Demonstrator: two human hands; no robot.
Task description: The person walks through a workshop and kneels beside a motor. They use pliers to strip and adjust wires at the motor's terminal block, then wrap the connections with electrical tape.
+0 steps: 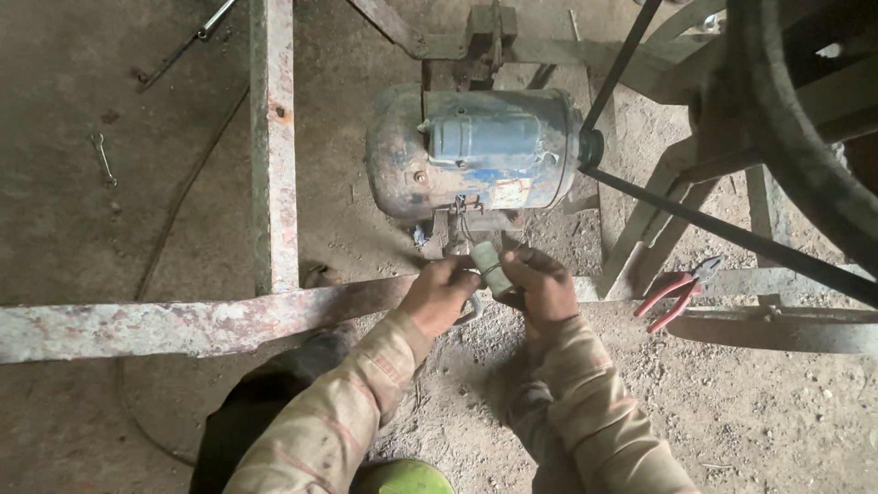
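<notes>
Since both hands, left hand (445, 295) and right hand (541, 291), are pinching the small white cylinder (488, 265) mid-frame just below the blue motor (476, 154), I'd keep its thin wires (465, 218) slack, don't yank.

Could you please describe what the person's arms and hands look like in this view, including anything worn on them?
Both arms are covered by long sleeves of a faded tan fabric crossed by thin reddish check lines, dusty and creased, reaching down to the wrists. The left hand and the right hand are bare, with no gloves, and look grimy with dirt. No watch, ring or bracelet can be seen.
</notes>
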